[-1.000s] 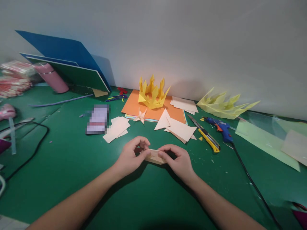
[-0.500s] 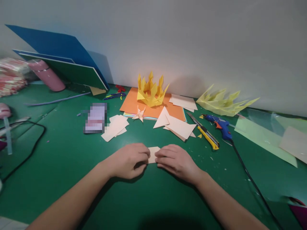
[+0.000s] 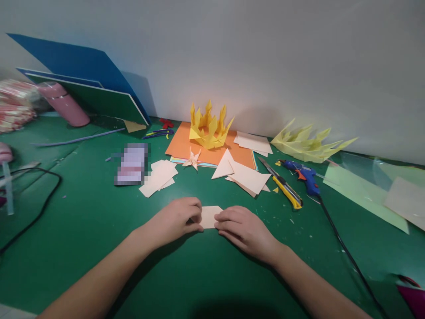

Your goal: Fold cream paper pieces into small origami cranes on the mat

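Observation:
A small folded piece of cream paper [image 3: 210, 215] lies flat on the green mat [image 3: 99, 230] in front of me. My left hand [image 3: 177, 219] presses on its left end with curled fingers. My right hand [image 3: 241, 228] holds down its right end, fingers bent and close together. Both hands touch the paper, and much of it is hidden under them.
Beyond lie cream paper pieces [image 3: 159, 176], cream triangles [image 3: 244, 175], a small folded star [image 3: 193, 158], an orange sheet [image 3: 186, 144] bearing a yellow paper crown [image 3: 209, 126], a yellow utility knife [image 3: 287, 191], a blue glue gun [image 3: 305, 175] with black cord, and boards [image 3: 89, 95] leaning on the wall.
The paper was held up between pinching fingertips; now it lies flat on the mat with both hands pressing it. The hands shifted slightly apart, showing more paper.

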The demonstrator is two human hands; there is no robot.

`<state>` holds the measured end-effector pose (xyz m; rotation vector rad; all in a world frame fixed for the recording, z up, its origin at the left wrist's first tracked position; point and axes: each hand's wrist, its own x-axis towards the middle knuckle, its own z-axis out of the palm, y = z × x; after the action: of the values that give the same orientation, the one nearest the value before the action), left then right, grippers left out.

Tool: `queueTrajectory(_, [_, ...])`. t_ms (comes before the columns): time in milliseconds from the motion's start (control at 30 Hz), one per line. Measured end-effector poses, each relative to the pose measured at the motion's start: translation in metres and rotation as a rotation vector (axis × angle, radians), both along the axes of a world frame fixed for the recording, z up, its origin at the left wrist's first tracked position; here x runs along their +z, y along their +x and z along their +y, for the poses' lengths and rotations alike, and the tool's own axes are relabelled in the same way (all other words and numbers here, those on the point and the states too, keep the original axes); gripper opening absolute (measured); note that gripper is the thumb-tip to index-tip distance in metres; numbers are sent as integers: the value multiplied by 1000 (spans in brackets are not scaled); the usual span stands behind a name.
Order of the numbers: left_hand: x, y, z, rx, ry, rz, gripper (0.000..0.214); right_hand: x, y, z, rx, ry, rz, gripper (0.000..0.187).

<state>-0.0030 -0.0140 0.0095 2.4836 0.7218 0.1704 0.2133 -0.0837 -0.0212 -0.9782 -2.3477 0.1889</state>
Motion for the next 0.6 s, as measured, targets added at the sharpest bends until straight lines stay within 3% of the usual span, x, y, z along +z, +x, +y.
queueTrajectory(400, [8,2,-10,88,-12,110,23,3,3,5,-39,16,-52,19])
queueTrajectory(600, [9,4,-11,60,66,116,15,8,16,6,-1,-29,-53,17])
